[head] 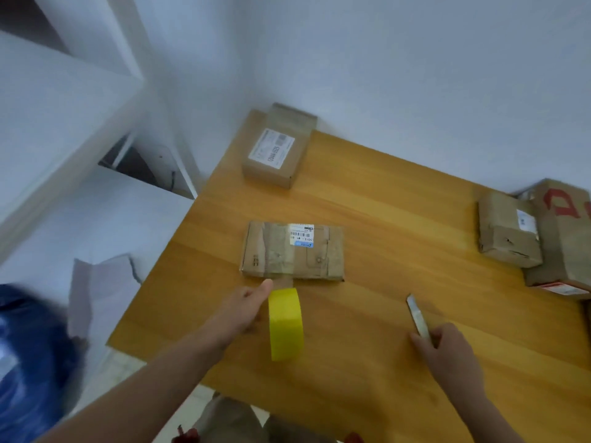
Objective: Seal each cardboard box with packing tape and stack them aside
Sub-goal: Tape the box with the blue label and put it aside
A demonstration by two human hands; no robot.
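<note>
At the near edge of the wooden table (367, 372), at about 5 o'clock, the right hand (447, 353) has its fingers curled round a slim metal knife (416, 314), whose blade points toward 11 o'clock. At 7 o'clock the left hand (246, 311) holds a yellow tape roll (285, 324) standing on edge. Its thumb stretches toward 12 o'clock, with the tip at the near edge of the flat cardboard box (292, 254); the other fingers are hidden behind the roll. A short strip of tape (284, 282) runs from the roll to that near edge. The box lies in the middle of the table, flaps closed, with tan tape bands across its top and a white barcode label at its far edge. At 3 o'clock a small dented box (508, 230) sits against a larger box with red print (566, 231). At 11 o'clock, in the far corner by the wall, stands a labelled box (276, 148). Off the table at 8 o'clock is a blurred blue bag (28, 362).
</note>
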